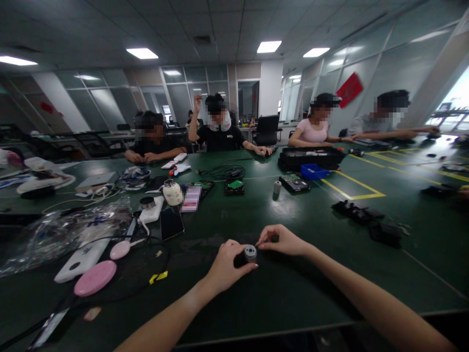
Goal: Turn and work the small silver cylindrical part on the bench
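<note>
My left hand (229,264) grips a small grey metal cylinder (250,253) between thumb and fingers, just above the dark green table (286,293). My right hand (282,240) sits right beside it, fingers curled in a pinch near the cylinder's top; whether anything is in that pinch is too small to see. Both forearms reach in from the near edge of the table.
At the left lie a black phone (171,222), a pink disc (95,277), white devices, cables and a plastic bag (54,234). Farther back stand circuit boards (234,186), a blue tray (314,171), a black case (311,157) and black parts (359,212). Several people sit along the far side.
</note>
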`<state>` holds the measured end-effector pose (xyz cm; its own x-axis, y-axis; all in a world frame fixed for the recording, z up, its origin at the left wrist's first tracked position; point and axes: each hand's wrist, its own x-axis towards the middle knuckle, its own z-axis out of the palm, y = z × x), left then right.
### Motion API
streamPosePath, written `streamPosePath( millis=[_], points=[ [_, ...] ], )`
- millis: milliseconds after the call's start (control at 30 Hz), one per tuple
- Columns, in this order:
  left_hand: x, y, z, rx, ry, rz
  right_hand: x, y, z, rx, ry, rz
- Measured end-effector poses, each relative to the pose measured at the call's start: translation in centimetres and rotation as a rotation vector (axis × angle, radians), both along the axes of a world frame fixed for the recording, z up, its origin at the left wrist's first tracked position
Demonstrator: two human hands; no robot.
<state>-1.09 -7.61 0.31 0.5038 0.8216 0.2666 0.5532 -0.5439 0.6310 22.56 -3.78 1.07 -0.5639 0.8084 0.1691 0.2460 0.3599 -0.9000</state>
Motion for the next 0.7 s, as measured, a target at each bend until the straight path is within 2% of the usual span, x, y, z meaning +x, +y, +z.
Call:
streamPosePath(
  millis=[100,267,700],
  points=[
    [-0.01,-0.01,0.03,-0.012,0.0,0.0,0.92,0.85,-0.71,-0.066,-0.062,0.089],
    [-0.06,0.08,-0.14,-0.033,-0.005,0.013,1.17,1.02,-0.64,-0.03,-0.148,0.153],
    [-0.09,-0.19,-0.15,-0.013,-0.036,0.002,1.11,0.74,-0.6,-0.034,-0.158,0.133]
  ],
)
